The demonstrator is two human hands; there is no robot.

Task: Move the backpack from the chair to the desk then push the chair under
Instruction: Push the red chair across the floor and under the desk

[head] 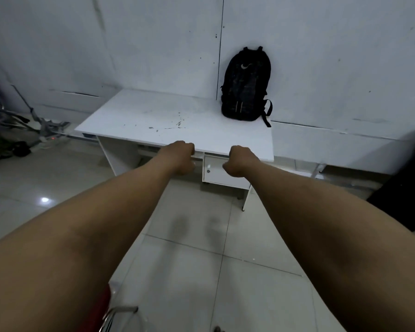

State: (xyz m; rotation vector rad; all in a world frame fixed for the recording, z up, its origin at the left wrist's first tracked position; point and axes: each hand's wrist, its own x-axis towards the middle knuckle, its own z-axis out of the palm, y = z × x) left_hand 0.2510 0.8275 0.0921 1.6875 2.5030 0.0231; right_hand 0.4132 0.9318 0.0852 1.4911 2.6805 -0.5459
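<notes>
- dim room, pale panelled wall (153,44) behind, glossy light tiled floor (201,259) with one bright light reflection at left.
- white desk (153,116) stands against the wall; top is scuffed with dark marks near the middle. small drawer unit (216,171) hangs under its right side.
- black backpack (246,85) stands upright on the desk's back right corner, leaning on the wall, one strap hanging over the desk's right edge.
- both bare forearms stretch forward from the bottom of the view toward the desk's front edge.
- left hand (181,158) curled shut into a loose fist, knuckles at the desk's front edge; cannot tell whether it touches the edge. nothing visible in it.
- right hand (240,161) likewise curled shut, just below the front edge, in front of the drawer unit; nothing visible in it.
- chair (110,312): only a red part and a chrome tube show at the bottom edge, under the left forearm, well apart from the desk.
- clutter of metal frames and dark items (22,130) on the floor at far left.
- dark object (407,183) at right edge, cannot identify.
</notes>
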